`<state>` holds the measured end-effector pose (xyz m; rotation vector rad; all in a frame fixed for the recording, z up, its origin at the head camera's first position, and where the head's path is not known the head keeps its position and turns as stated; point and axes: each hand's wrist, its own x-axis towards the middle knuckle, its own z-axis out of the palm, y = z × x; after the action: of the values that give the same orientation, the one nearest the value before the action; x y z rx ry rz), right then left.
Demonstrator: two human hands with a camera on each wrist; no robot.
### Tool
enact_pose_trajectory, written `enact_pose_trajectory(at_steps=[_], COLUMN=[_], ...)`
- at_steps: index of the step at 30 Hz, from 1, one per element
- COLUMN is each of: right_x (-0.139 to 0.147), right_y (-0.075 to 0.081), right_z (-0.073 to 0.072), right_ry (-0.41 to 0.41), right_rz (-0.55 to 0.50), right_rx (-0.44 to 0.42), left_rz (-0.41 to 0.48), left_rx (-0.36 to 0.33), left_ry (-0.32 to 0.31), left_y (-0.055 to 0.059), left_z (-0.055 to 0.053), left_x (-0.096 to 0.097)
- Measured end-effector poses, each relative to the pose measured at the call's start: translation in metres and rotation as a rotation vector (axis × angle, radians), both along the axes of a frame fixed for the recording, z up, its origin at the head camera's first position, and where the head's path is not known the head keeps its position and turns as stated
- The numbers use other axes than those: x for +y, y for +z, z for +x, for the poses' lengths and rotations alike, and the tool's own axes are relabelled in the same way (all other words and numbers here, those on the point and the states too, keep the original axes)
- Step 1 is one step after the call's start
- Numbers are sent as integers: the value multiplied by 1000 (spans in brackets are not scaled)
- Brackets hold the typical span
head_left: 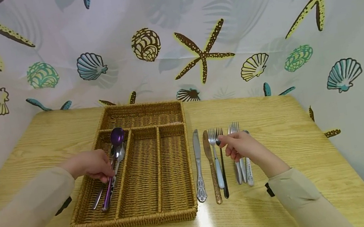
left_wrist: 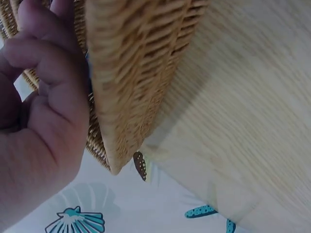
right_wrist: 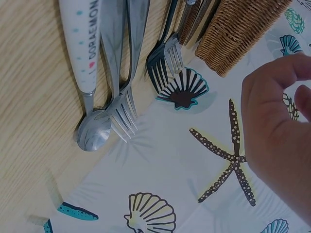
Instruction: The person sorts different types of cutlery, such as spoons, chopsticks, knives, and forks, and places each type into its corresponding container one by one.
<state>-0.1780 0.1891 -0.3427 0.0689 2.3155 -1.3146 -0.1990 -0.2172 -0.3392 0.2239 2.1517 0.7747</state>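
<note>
The left hand (head_left: pixel 95 165) pinches a purple spoon (head_left: pixel 117 136) in the nine-o'clock compartment of a wicker tray (head_left: pixel 134 221), bowl toward one, handle toward seven. At three, the right hand (head_left: pixel 242 145), loosely curled, empty, hovers over forks (head_left: pixel 212 137). Wood-grain table (head_left: pixel 273 116); seashell-print cloth (head_left: pixel 122 87) at twelve.

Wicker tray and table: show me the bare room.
Bare: the tray's back, middle and right compartments; table right of the right hand. Crowded: the left compartment, with spoons at the left hand; the strip right of the tray, with knives and forks.
</note>
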Motion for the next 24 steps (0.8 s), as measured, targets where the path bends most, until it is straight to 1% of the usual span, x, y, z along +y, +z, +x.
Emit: enact_pose_trajectory(at_steps=[6, 11, 15, 17, 19, 22, 24], right_x=[0, 2, 5, 9, 14, 24, 33], right_y=[-1, -1, -2, -3, -4, -6, -8], right_z=[0, -1, -2, -3, -5, -8, -9], right_ry=[-6, -9, -24, -37, -54, -75, -78], right_rz=[-3, -8, -3, 13, 38, 77, 118], right_rx=[-3, -5, -5, 0, 6, 22, 35], left_rz=[-7, -17, -7, -13, -40, -112, -159], left_rx=[-13, 10, 24, 50, 98, 204, 254], left_ry=[13, 5, -2, -15, -34, -95, -125], left_y=[-2, -6, -12, -15, -17, -20, -21], left_z=[4, 7, 7, 7, 8, 9, 10], left_x=[6, 8, 9, 10, 12, 15, 17])
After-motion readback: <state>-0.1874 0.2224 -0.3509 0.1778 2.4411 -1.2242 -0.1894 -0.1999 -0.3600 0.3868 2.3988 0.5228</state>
